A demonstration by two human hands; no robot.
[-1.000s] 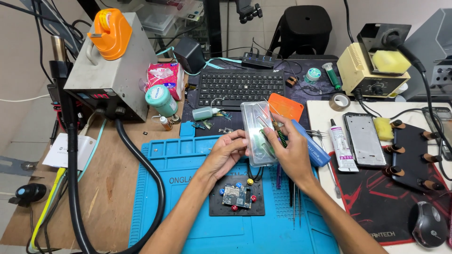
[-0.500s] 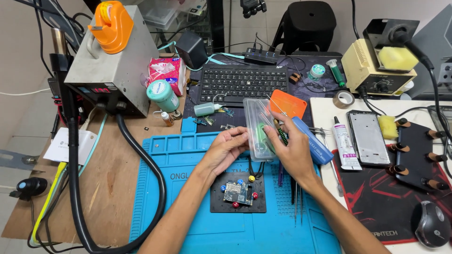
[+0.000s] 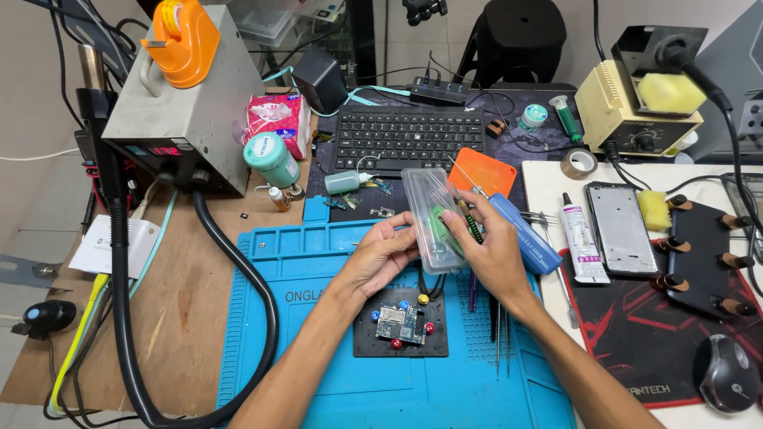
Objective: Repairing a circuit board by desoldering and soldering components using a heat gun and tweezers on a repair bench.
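Across the desk [image 3: 183,318], wood-topped at left, white at right: blue silicone work mat [image 3: 318,381], spread under both forearms. Grey metal hot-air station [image 3: 187,111] at far left, orange tape dispenser [image 3: 181,36] on top, thick black hose [image 3: 238,262] looping down over the mat's left edge. Black keyboard [image 3: 409,139] beyond the mat, centre. Cream soldering station [image 3: 628,111] at far right, yellow sponge [image 3: 671,91] in its holder. Red-and-black mouse pad [image 3: 636,349] at right, bearing a phone frame [image 3: 620,230], a white tube [image 3: 579,238] and a mouse [image 3: 727,373]. Black holder plate [image 3: 401,322] on the mat between the forearms, small circuit board [image 3: 397,322] clamped at its centre by coloured knobs. Clear plastic case [image 3: 433,214], long and narrow, raised above the mat just beyond the holder plate, held between both hands, green contents visible inside. Left hand [image 3: 381,258]: grip closed lightly on the case's near left edge, thumb and fingertips touching it. Right hand [image 3: 493,246]: grip closed on the case's right side, fingers curled over a thin dark tool [image 3: 470,222] pressed against it. Orange square lid [image 3: 481,171] just behind the right hand; blue case [image 3: 524,234] just beside it, partly under the hand. Teal-capped bottle [image 3: 272,159] near the hot-air station. Tweezers [image 3: 501,342] lying on the mat by the right forearm.
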